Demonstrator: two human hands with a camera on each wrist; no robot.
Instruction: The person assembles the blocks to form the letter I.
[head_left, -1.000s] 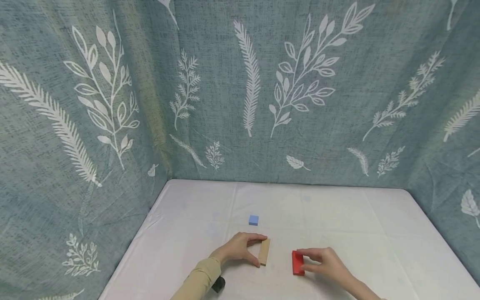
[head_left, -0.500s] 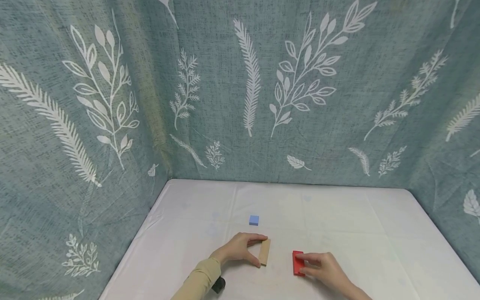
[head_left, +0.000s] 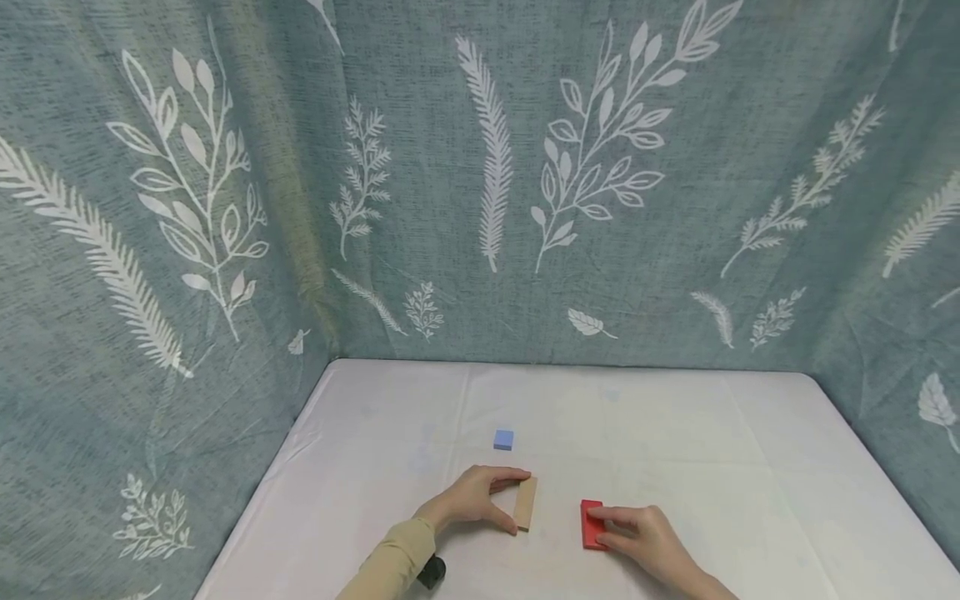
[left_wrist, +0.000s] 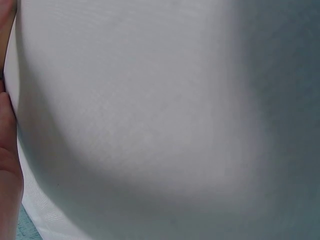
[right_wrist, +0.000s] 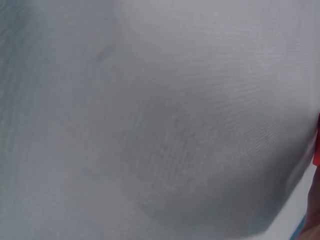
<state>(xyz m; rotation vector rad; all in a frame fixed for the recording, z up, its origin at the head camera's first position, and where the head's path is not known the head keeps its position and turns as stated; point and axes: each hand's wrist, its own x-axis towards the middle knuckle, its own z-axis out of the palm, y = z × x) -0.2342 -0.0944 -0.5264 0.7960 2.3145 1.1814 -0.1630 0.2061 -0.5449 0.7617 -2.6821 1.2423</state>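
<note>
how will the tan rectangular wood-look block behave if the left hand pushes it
The tan rectangular wood-look block should stay stiff, judging by its straight edges. Lying flat on the white cloth-covered table, it will probably slide rather than roll. Being small beside the left hand, it is likely light.

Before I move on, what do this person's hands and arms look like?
The left hand is ungloved, its arm in a pale khaki sleeve bunched near the wrist. A black object shows beside it; whether worn, I cannot tell. The right hand is ungloved too, with no sleeve in view.
</note>
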